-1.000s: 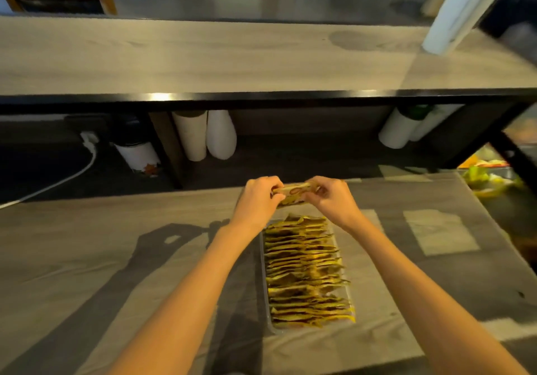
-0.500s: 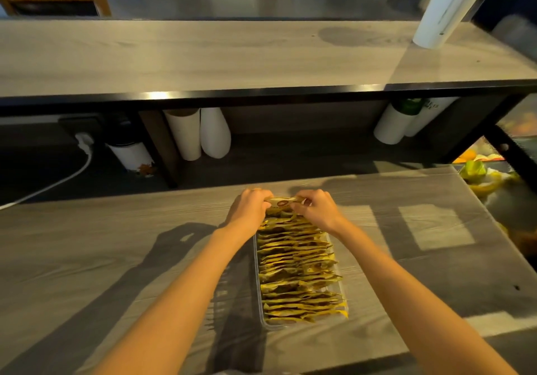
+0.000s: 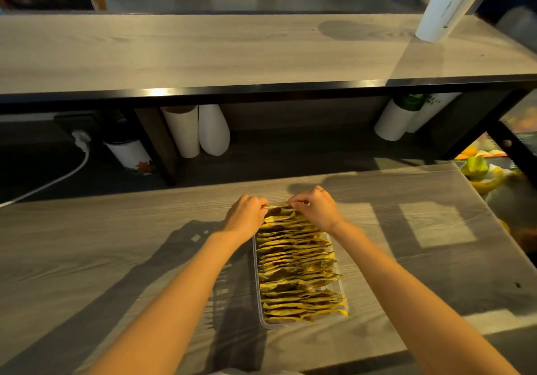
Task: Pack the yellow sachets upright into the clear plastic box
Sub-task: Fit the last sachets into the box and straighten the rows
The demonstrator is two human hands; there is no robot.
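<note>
A long clear plastic box (image 3: 257, 296) lies on the grey wooden table, running away from me. It is packed with several yellow sachets (image 3: 299, 273) standing on edge in a row. At the box's far end my left hand (image 3: 247, 214) and my right hand (image 3: 316, 209) pinch the two top corners of one yellow sachet (image 3: 279, 210). That sachet stands upright at the far end of the row, pressed against the others. Its lower part is hidden by the row in front of it.
A raised counter shelf (image 3: 261, 84) overhangs the table's far side. Beneath it stand white paper-cup stacks (image 3: 197, 130) and a white cable (image 3: 58, 177). More white cups (image 3: 401, 116) lie at the right. Fruit (image 3: 476, 168) sits past the table's right edge.
Both hands have lowered the sachet from above the box's far end down into the row. The camera view has shifted slightly.
</note>
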